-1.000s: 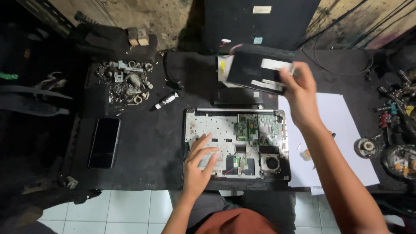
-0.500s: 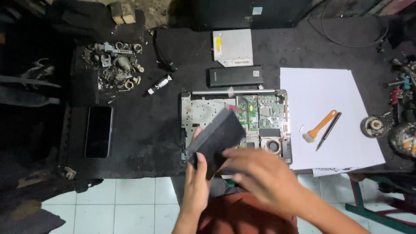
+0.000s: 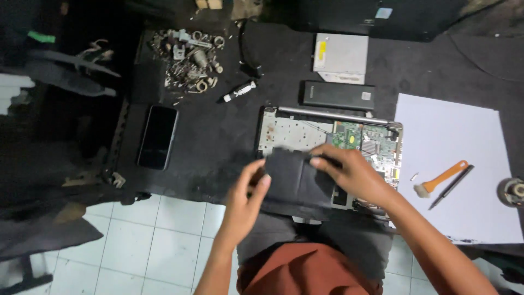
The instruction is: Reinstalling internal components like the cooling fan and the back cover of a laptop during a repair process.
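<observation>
Two hands meet over a flat black panel [image 3: 297, 183] at the lower middle of the frame, held above the near edge of an opened laptop chassis [image 3: 295, 131]. The left hand [image 3: 245, 202] grips the panel's left edge, thumb on top and fingers curled beneath. The right hand [image 3: 357, 175] clamps the panel's upper right corner, fingers laid over its top face. The panel hides the front left part of the chassis; behind it the pale metal tray and the green circuit board [image 3: 365, 139] show bare.

Just beyond the chassis, towards the top of the frame, lies a long black battery pack [image 3: 338, 94], and above that a flat silver optical drive [image 3: 341, 54]. To the upper left sits a heap of screws and small metal parts [image 3: 188, 60], with a small black-and-white marker [image 3: 237, 92] between that heap and the chassis. A dark phone [image 3: 158, 136] lies face up at the left, well apart from the hands.

On the right a white sheet of paper [image 3: 453, 207] covers the dark mat [image 3: 218, 136]; on it rest an orange-handled brush [image 3: 439, 179] and a black pen [image 3: 452, 187] side by side, with a tiny pale piece [image 3: 414, 176] just left of the bristles. A round metal object [image 3: 513, 191] shows at the right edge. Pale floor tiles [image 3: 147, 240] fill the lower left.
</observation>
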